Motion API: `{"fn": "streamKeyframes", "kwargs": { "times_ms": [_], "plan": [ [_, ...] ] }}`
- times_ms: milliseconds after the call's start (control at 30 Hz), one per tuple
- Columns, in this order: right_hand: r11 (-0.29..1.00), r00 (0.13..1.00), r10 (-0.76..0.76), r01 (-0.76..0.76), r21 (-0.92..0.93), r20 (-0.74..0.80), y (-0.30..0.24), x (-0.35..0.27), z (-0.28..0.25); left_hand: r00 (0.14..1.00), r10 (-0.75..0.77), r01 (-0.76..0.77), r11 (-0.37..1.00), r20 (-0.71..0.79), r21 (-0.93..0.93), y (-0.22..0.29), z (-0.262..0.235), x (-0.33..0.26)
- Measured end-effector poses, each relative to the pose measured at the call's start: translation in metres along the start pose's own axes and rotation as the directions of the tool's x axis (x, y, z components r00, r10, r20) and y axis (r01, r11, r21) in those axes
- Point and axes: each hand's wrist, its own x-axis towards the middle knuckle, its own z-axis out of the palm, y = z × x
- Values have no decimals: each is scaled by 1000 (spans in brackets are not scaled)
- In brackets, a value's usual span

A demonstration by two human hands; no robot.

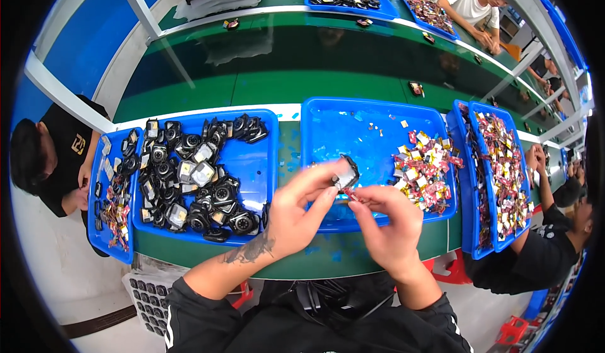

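Over the middle blue tray (378,104), my left hand (299,211) grips a small black watch case (347,175), its pale inner side showing. Close against it, my right hand (392,224) pinches a small reddish part (350,193), perhaps a wire or board; its exact kind is too small to tell. The two pieces meet or nearly meet between my fingertips. In the right of that tray lies a heap of small red boards with white and yellow pieces (423,173). Left of my hands, another blue tray (255,164) holds a pile of black watch cases (189,176).
Stacked blue trays (469,239) with more red-and-white parts stand at the right. A narrow blue tray (116,246) sits far left, near a seated person (57,158). Beyond runs a green conveyor belt (283,69) carrying a few loose parts. Other people work across it.
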Motion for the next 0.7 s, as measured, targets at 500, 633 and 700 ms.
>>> {"fn": "streamKeyframes", "kwargs": {
  "times_ms": [500, 633, 700],
  "plan": [
    [887, 952, 247, -298, 352, 183, 10, 2, -22, 886, 286, -464, 541, 366, 701, 9, -9, -1],
    [939, 974, 216, -228, 258, 73, 12, -6, -14, 966, -200, 147, 944, 161, 295, -1, -8, -4],
    [983, 994, 110, -112, 144, 23, 15, -7, -12, 901, -418, 411, 908, 118, 82, 1, -6, -2]
  ]
}}
